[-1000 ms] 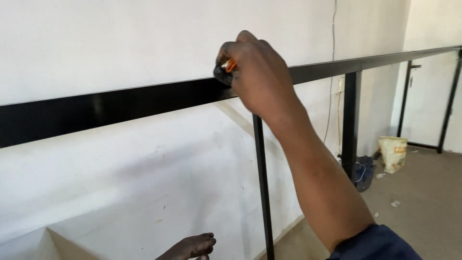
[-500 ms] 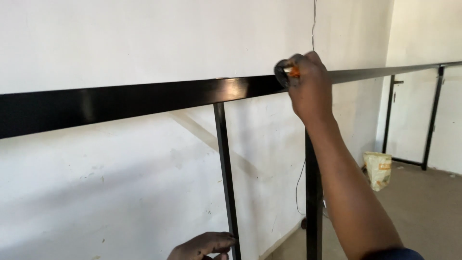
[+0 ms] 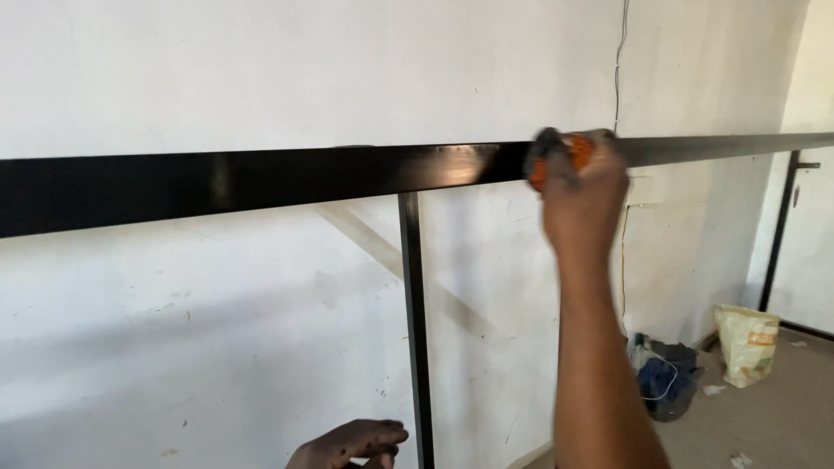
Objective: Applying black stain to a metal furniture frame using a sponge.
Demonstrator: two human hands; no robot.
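The head view is looking up at a long black rail point(image 3: 261, 178) that is running from left to right across a white wall point(image 3: 217, 69).

Low down near the middle, the left hand point(image 3: 352, 443) is sitting just beside a thin black post point(image 3: 415, 330). Its fingers are curling loosely, and I cannot tell if it is holding the post or only touching it.

To the right, the right hand point(image 3: 580, 187) is closing tight around a small orange and dark thing point(image 3: 560, 161), maybe a brush or pad, and is pressing it on the front of the rail.

The rail is looking wet and shiny. If the left hand or a sleeve is bumping it, the shine could be smudging. If the right hand is pushing too hard or sliding off the top edge, the orange thing could be slipping out and marking the white wall. Drips could be falling on the floor.

The rail's top and bottom edges are thin, so there is little room to stray. Far right, the rail is going on with lots of open room along it. Below, a dark bag point(image 3: 665, 386) and a pale sack point(image 3: 747, 343) are sitting on the floor near the wall, near a far black post point(image 3: 782, 234).
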